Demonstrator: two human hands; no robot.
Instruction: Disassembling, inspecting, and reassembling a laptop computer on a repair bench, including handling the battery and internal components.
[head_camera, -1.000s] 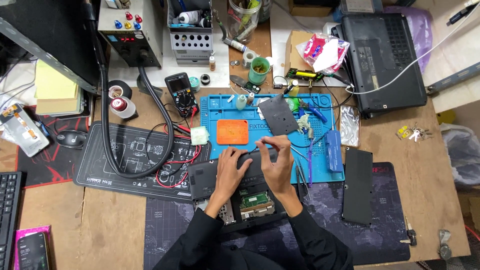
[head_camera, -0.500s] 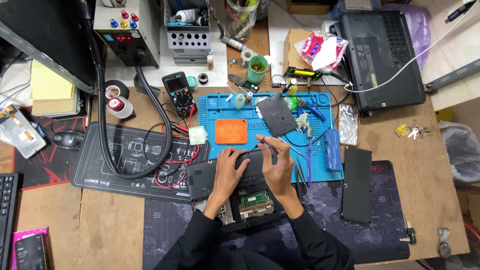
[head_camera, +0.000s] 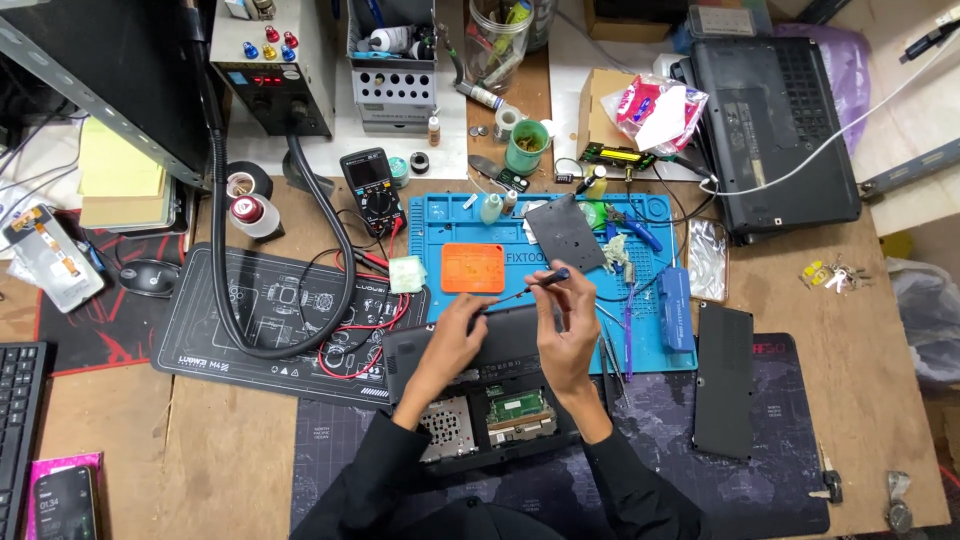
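Disassembly looks partly done: the upturned laptop (head_camera: 480, 385) on the surface has its bays uncovered, a removed cover panel (head_camera: 565, 232) lies on the blue mat (head_camera: 650, 340), while the right hand (head_camera: 565, 335) grips a screwdriver (head_camera: 520, 290), the left hand (head_camera: 455, 345) seemingly steadying its tip.

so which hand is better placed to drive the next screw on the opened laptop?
Right, probably. The right hand holds the screwdriver by its handle, tip angled down toward the laptop. The left hand is at the tip, seemingly steadying it, and holds no tool.
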